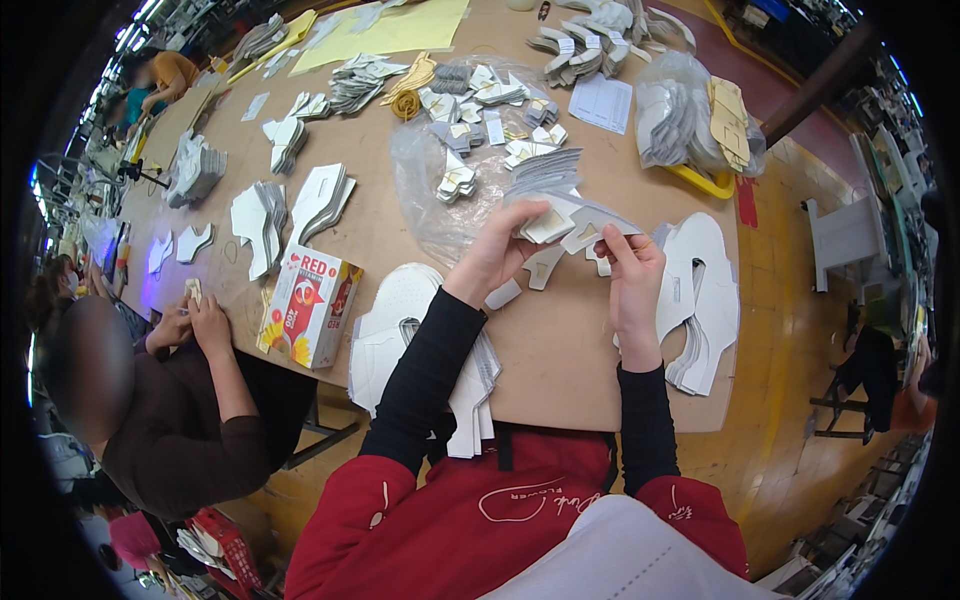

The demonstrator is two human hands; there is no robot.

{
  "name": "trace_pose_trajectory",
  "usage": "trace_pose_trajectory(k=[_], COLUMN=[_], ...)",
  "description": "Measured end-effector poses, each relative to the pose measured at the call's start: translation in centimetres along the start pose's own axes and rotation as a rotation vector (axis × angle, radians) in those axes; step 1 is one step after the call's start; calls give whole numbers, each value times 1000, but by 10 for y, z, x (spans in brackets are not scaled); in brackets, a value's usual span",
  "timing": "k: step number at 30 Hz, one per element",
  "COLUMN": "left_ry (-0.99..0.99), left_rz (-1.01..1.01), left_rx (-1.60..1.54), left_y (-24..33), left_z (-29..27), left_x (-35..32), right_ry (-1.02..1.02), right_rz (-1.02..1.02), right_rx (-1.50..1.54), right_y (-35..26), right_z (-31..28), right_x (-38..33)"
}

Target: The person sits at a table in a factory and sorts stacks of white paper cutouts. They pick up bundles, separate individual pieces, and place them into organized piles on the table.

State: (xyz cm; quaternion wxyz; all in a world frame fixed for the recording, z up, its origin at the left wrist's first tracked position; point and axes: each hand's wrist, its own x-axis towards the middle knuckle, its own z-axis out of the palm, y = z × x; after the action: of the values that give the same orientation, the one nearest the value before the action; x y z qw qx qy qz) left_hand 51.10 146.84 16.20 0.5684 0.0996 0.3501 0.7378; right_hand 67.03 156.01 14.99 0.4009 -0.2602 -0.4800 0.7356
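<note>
My left hand [503, 250] grips a small bundle of white and grey cut shoe-like pieces [548, 222], its thumb on top. With thumb and fingers, my right hand [635, 280] pinches a grey-white cut piece [592, 226] with a small opening in it. That piece spans the gap between my hands, above the table. Just beyond them lies a fanned pile of grey pieces [545, 170]. Below my hands, partly covered by them, are a few loose white pieces [543, 267]. Stacks of larger white curved pieces lie beside my left forearm [372, 335] and my right hand [705, 300].
A clear plastic sheet [415, 185] holds bundled pieces. A red and white box [308, 305] stands at left, near a co-worker's hands [205, 318] holding a small piece. At the back right is a yellow tray [700, 181] with bagged pieces. More stacks [260, 225] line the brown table [560, 375].
</note>
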Motion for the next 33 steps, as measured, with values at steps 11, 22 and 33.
trace_pose_trajectory(k=[11,22,33], left_ry=[10,-4,-63], left_rz=[205,129,125], left_rx=[210,216,97], left_y=[-7,-8,-8], left_z=[-4,-5,-5], left_x=[2,1,0], right_ry=[65,-17,-93], right_rz=[-185,-278,-473], right_rx=[-274,-351,-542], right_y=[-9,-1,-2], right_z=[17,13,14], right_x=[-11,-10,-9])
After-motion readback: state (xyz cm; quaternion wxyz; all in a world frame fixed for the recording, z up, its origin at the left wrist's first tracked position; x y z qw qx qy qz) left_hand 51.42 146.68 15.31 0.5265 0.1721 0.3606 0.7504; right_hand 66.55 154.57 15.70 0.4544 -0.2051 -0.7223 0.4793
